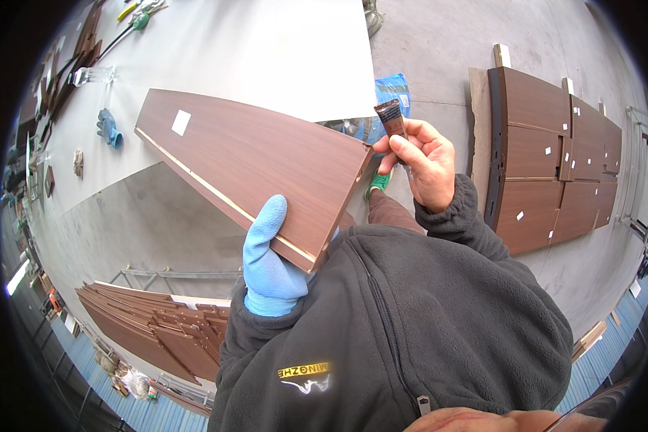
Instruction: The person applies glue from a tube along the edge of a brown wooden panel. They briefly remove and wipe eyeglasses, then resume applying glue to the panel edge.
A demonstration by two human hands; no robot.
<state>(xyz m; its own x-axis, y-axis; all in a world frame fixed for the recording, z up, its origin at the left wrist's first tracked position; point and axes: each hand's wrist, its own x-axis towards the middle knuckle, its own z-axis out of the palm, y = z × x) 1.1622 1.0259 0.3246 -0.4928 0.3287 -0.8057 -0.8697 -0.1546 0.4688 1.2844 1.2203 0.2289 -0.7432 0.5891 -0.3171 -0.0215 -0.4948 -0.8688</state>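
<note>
From here I see one long, dark brown wooden board (255, 147) (one square white sticker (181, 122), one pale edge line (194, 173)) reaching over the white table (266, 50). The blue-gloved left hand (268, 263) grips its near end; the bare right hand (426, 162) pinches one small dark tube (389, 115).

Smooth wood-look panel (255, 155); knitted cloth glove (268, 263); matt fleece jacket (461, 309).

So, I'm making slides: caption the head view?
Gloved left hand grips brown panel; bare right hand holds small tube.
</note>
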